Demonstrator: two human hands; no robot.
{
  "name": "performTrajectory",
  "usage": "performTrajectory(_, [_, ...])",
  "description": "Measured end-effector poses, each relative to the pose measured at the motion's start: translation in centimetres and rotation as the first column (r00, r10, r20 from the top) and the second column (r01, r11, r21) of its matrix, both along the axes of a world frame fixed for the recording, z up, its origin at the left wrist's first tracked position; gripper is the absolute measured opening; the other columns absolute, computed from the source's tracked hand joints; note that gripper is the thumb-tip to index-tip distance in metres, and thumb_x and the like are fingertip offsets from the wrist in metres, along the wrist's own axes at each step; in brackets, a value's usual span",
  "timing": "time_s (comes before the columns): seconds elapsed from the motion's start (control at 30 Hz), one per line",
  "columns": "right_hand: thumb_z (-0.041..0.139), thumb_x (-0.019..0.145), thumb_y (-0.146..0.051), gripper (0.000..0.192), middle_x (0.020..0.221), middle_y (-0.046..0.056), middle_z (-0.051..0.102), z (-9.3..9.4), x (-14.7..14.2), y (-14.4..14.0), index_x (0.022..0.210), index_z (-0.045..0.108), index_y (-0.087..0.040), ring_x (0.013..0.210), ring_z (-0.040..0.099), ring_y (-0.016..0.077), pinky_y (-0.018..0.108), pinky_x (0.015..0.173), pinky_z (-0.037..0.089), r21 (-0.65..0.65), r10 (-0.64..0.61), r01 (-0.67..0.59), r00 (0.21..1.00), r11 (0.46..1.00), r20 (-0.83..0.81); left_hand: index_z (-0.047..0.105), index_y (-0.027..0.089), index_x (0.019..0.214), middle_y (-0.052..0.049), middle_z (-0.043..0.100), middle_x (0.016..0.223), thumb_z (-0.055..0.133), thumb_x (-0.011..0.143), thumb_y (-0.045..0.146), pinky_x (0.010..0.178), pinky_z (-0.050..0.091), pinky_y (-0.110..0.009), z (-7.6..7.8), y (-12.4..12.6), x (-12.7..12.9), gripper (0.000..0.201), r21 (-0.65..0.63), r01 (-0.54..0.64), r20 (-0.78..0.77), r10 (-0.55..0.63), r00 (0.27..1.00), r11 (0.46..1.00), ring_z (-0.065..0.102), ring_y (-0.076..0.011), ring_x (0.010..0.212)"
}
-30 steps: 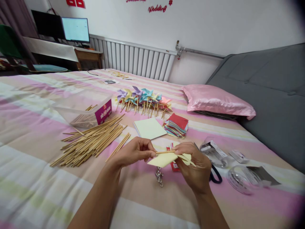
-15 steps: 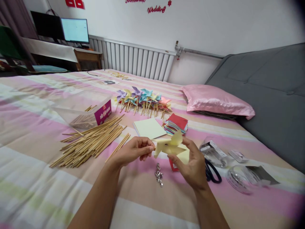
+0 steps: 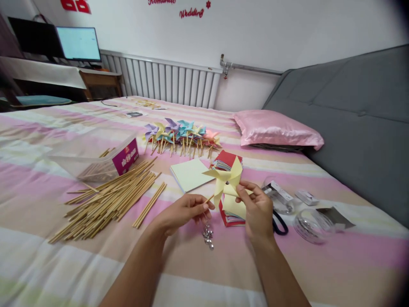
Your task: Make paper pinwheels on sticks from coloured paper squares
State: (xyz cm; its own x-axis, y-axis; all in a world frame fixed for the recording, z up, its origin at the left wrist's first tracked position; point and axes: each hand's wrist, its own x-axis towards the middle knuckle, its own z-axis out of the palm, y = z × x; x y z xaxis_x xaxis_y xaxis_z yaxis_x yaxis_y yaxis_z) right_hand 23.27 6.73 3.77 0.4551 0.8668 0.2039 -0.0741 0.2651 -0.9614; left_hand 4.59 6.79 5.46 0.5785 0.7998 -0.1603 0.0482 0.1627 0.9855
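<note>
"So, what are the hands doing now?"

"Up close, the left hand pinches a thin stick between thumb and forefinger. The right hand has its thumb and fingers clamped on one vane of a yellow pinwheel."

"Wasn't that paper edge-on a moment ago?"

"Yes, a second ago it lay almost flat between the hands, stick level; now it stands up, vanes spread, facing the camera. It is held above the bed, partly in front of a red-edged paper stack."

"And around the hands?"

"Small silver pieces lie just below the left hand. A dark loop shows beside the right wrist, with a clear round case further toward the headboard. On the other side is a heap of sticks."

"Further off?"

"A pale paper pad, then a red-topped stack, its front now partly covered by the pinwheel. Beyond the pad, finished pinwheels sit in a row, and a radiator runs past the bed's far edge. The view has swung, so everything sits further left than before."
</note>
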Motion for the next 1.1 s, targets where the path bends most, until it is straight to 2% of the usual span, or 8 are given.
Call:
performTrajectory(0.13, [0.072, 0.067, -0.042, 0.036, 0.067, 0.0, 0.065, 0.1, 0.0, 0.3, 0.09, 0.065, -0.015, 0.047, 0.054, 0.0083, 0.021, 0.048, 0.041, -0.005, 0.007, -0.008, 0.992, 1.0, -0.124, 0.06, 0.011, 0.092, -0.008, 0.069, 0.076, 0.054, 0.083, 0.044, 0.056, 0.035, -0.022, -0.1, 0.1, -0.1, 0.034, -0.01, 0.078, -0.088, -0.078, 0.993, 0.997, 0.059, -0.0115, 0.061])
performTrajectory(0.23, [0.067, 0.072, -0.047, 0.039, 0.08, 0.004, 0.067, 0.4, 0.0, 0.4, 0.094, 0.063, -0.014, 0.05, 0.055, 0.0079, 0.022, 0.051, 0.042, 0.03, -0.004, 0.009, 0.986, 1.0, -0.165, 0.058, 0.013, 0.092, -0.008, 0.069, 0.074, 0.051, 0.083, 0.047, 0.053, 0.034, -0.022, -0.1, 0.1, -0.1, 0.036, -0.01, 0.065, -0.099, -0.066, 0.993, 0.998, 0.06, -0.0122, 0.059])
performTrajectory(0.33, [0.063, 0.075, -0.045, 0.034, 0.087, 0.004, 0.068, 0.6, 0.0, 0.4, 0.095, 0.065, -0.017, 0.059, 0.057, 0.0093, 0.021, 0.053, 0.042, 0.1, -0.074, 0.088, 0.989, 0.991, -0.131, 0.057, 0.013, 0.092, -0.006, 0.067, 0.07, 0.052, 0.082, 0.049, 0.047, 0.029, -0.021, -0.2, 0.2, -0.1, 0.037, -0.017, 0.039, -0.127, -0.041, 0.991, 0.999, 0.054, -0.0104, 0.054])
performTrajectory(0.43, [0.064, 0.075, -0.04, 0.025, 0.08, 0.002, 0.067, 0.5, 0.1, 0.5, 0.083, 0.067, -0.017, 0.06, 0.055, 0.0095, 0.022, 0.054, 0.043, 0.154, -0.154, 0.167, 0.984, 0.974, -0.091, 0.059, 0.013, 0.092, 0.0, 0.058, 0.061, 0.052, 0.083, 0.047, 0.045, 0.022, -0.02, -0.3, 0.5, -0.1, 0.036, 0.017, 0.005, -0.135, -0.002, 0.991, 1.0, 0.041, -0.0067, 0.048])
performTrajectory(0.57, [0.07, 0.07, -0.036, 0.022, 0.063, -0.001, 0.063, 0.3, 0.2, 0.7, 0.075, 0.068, -0.015, 0.052, 0.053, 0.0092, 0.022, 0.052, 0.044, 0.129, -0.185, 0.191, 0.981, 0.973, -0.053, 0.059, 0.013, 0.091, 0.006, 0.042, 0.053, 0.05, 0.085, 0.043, 0.047, 0.016, -0.021, -0.1, 0.5, -0.1, 0.032, 0.06, -0.051, -0.137, 0.059, 0.989, 0.997, 0.027, -0.0056, 0.047])
performTrajectory(0.77, [0.069, 0.07, -0.034, 0.021, 0.061, 0.0, 0.064, 0.4, -0.3, 0.4, 0.073, 0.067, -0.014, 0.052, 0.053, 0.0097, 0.021, 0.05, 0.044, 0.103, -0.117, 0.121, 0.992, 0.987, -0.043, 0.058, 0.013, 0.094, 0.008, 0.031, 0.052, 0.048, 0.086, 0.045, 0.047, 0.011, -0.023, 0.1, 0.4, 0.1, 0.034, 0.078, -0.135, -0.109, 0.143, 0.984, 0.988, 0.018, -0.0062, 0.048])
performTrajectory(1.03, [0.065, 0.075, -0.032, 0.018, 0.067, 0.002, 0.066, 0.5, -1.3, -0.6, 0.077, 0.068, -0.014, 0.056, 0.056, 0.0122, 0.023, 0.054, 0.045, 0.076, 0.065, -0.08, 0.98, 0.994, 0.186, 0.058, 0.013, 0.091, 0.008, 0.03, 0.049, 0.049, 0.085, 0.045, 0.047, 0.01, -0.024, 0.1, 0.5, 0.2, 0.034, 0.073, -0.154, -0.054, 0.158, 0.986, 0.985, 0.017, -0.0058, 0.046])
performTrajectory(1.1, [0.064, 0.076, -0.033, 0.019, 0.067, 0.003, 0.065, 0.5, -1.5, -0.7, 0.077, 0.068, -0.014, 0.055, 0.055, 0.012, 0.024, 0.054, 0.045, 0.071, 0.08, -0.097, 0.974, 0.993, 0.213, 0.059, 0.012, 0.091, 0.008, 0.031, 0.05, 0.05, 0.085, 0.045, 0.047, 0.01, -0.024, 0.1, 0.6, 0.2, 0.034, 0.074, -0.157, -0.055, 0.162, 0.985, 0.985, 0.018, -0.0058, 0.046])
